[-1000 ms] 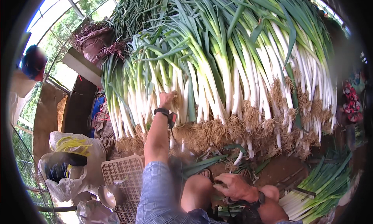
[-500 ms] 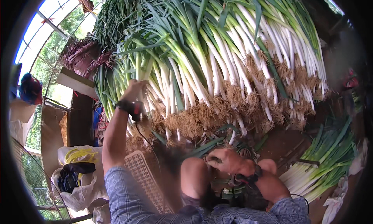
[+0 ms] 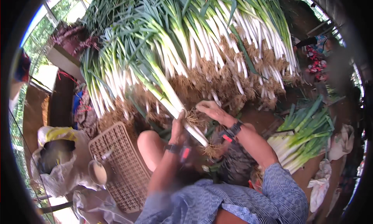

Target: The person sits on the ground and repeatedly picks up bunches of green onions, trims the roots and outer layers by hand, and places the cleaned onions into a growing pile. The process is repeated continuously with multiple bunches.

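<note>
My left hand (image 3: pixel 178 127) is closed around two long onions (image 3: pixel 167 86), white-stemmed with green leaves. They slant from the pile down toward my knees. One stem ends in brown roots just beside my right hand (image 3: pixel 211 109); the other reaches lower, its root tuft (image 3: pixel 210 149) hanging over my lap. My right hand's fingers are drawn together close to the upper roots, and whether anything is between them is hidden. Behind both hands lies a large heap of long onions (image 3: pixel 202 45), with roots toward me and leaves pointing away.
A tan plastic crate (image 3: pixel 120 165) stands at my left, beside a plastic bag (image 3: pixel 70 177) and a round cup-like container (image 3: pixel 98 172). At the right lies a bundle of cleaner-looking long onions (image 3: pixel 299 134). Farther right, a person in patterned clothes (image 3: pixel 316 56) is partly visible.
My left hand has come back from the heap toward my lap, bringing two long onions. My right hand has moved up beside their roots. The view has shifted, showing more of the right side.
</note>
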### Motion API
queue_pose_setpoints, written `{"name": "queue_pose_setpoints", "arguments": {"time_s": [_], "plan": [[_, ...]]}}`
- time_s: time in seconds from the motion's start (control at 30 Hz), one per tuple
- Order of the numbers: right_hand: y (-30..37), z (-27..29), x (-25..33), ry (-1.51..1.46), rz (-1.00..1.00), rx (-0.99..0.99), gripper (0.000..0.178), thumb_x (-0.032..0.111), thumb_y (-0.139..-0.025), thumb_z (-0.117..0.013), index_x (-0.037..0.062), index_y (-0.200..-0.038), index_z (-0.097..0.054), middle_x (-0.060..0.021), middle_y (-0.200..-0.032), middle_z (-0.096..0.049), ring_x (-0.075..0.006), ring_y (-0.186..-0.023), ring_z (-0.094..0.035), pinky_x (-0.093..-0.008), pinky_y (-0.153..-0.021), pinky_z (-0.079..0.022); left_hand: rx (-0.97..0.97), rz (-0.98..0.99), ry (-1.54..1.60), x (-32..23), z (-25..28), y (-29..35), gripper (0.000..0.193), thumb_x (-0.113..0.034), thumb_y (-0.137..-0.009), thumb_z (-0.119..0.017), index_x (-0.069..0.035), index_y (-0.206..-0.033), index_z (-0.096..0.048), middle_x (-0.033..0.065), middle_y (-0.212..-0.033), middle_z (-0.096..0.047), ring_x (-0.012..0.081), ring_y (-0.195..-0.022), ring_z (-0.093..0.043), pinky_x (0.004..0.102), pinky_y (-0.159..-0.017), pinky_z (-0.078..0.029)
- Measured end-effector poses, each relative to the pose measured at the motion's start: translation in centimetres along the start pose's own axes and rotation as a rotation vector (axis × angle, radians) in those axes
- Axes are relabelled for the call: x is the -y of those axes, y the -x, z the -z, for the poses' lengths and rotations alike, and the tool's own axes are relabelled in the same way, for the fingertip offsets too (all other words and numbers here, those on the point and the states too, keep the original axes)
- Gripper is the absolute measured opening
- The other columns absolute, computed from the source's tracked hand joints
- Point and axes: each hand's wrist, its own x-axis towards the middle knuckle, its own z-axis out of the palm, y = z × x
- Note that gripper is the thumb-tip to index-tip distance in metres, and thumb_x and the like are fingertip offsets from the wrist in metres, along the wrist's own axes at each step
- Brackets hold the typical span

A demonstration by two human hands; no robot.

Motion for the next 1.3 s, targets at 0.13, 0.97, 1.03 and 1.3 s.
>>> {"name": "queue_pose_setpoints", "arguments": {"time_s": [0.13, 0.97, 1.03, 1.3], "plan": [[-1.3, -2.9, -1.3, 0.359, 0.060, 0.086, 0.042, 0.033, -0.098, -0.067, -0.0074, -0.111, -0.066, -0.0113, -0.097, -0.071, -0.0150, -0.088, -0.065, -0.0313, -0.078, -0.052, 0.009, 0.110, -0.080, 2.9, 3.1, 3.6, 0.033, -0.026, -0.100, -0.067, -0.006, -0.124, -0.055, 0.0084, -0.102, -0.067, 0.0231, -0.087, -0.068, 0.0423, -0.076, -0.059], [14.5, -2.2, 2.0, 0.327, -0.049, 0.161, 0.037, 0.029, -0.099, -0.061, -0.0056, -0.112, -0.059, -0.0113, -0.098, -0.071, -0.0171, -0.093, -0.067, -0.0326, -0.085, -0.052, 0.108, 0.113, 0.265, 2.6, 3.6, 0.6, 0.026, -0.025, -0.103, -0.057, -0.002, -0.113, -0.063, 0.0122, -0.095, -0.069, 0.0297, -0.079, -0.070, 0.0427, -0.070, -0.061], [15.9, -1.7, -2.6, 0.431, -0.114, 0.115, 0.042, 0.031, -0.100, -0.061, -0.0060, -0.119, -0.058, -0.0102, -0.106, -0.068, -0.0154, -0.097, -0.063, -0.0306, -0.086, -0.051, 0.125, 0.115, 0.318, 2.9, 3.4, 0.3, 0.027, -0.025, -0.103, -0.057, -0.001, -0.115, -0.062, 0.0135, -0.099, -0.069, 0.0296, -0.084, -0.070, 0.0438, -0.075, -0.062], [18.7, -5.1, -0.9, -0.547, -0.426, 0.198, 0.050, 0.030, -0.103, -0.060, -0.0019, -0.140, -0.050, -0.0052, -0.105, -0.066, -0.0126, -0.078, -0.066, -0.0271, -0.062, -0.058, 0.115, 0.071, 0.281, 2.4, 4.7, -0.1, 0.031, -0.022, -0.103, -0.061, 0.002, -0.122, -0.059, 0.0150, -0.107, -0.070, 0.0279, -0.094, -0.071, 0.0444, -0.088, -0.061]]}}
